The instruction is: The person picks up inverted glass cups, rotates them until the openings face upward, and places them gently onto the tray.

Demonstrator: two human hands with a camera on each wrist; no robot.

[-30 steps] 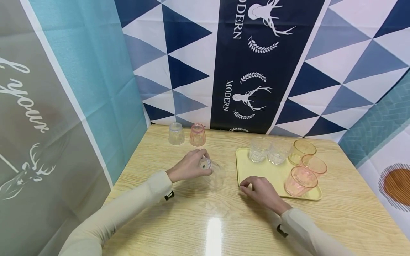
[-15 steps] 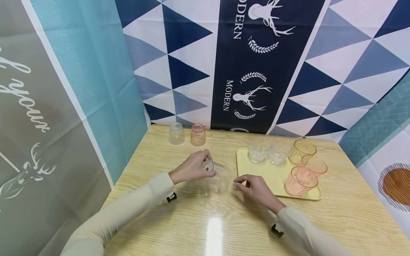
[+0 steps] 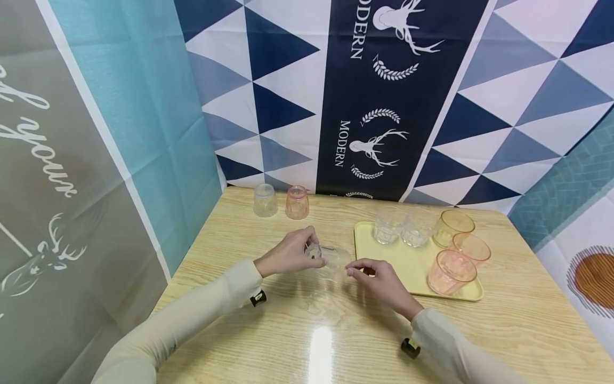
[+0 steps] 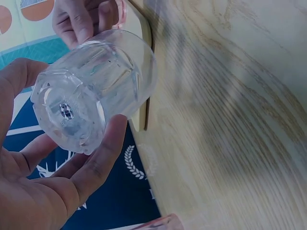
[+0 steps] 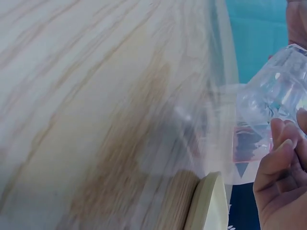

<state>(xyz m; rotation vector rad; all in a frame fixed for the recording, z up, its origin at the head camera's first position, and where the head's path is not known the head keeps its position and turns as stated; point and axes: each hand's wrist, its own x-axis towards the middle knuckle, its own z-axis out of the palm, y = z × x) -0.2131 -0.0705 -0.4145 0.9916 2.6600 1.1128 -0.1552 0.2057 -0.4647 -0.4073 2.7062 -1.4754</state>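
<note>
In the head view my left hand (image 3: 290, 253) grips a clear drinking glass (image 3: 336, 261) by its base. The glass lies tilted on its side above the table, mouth toward the right. In the left wrist view its faceted base (image 4: 67, 112) sits between my thumb and fingers. At the rim my right hand (image 3: 381, 282) has its thumb and fingers curled and pinching the edge. The right wrist view shows these fingertips (image 5: 283, 129) against the clear wall, partly hiding the contact.
A yellow tray (image 3: 384, 272) on the right bears two clear glasses (image 3: 389, 226), a yellow glass (image 3: 453, 226) and two pink glasses (image 3: 451, 272). At the back left, a clear glass (image 3: 265, 201) and a pink glass (image 3: 297, 202) stand upside down. Patterned cloth (image 3: 283, 106) hangs behind.
My left hand has shifted slightly right and turned the glass more onto its side. My right hand has moved left from the tray's edge to the glass's rim.
</note>
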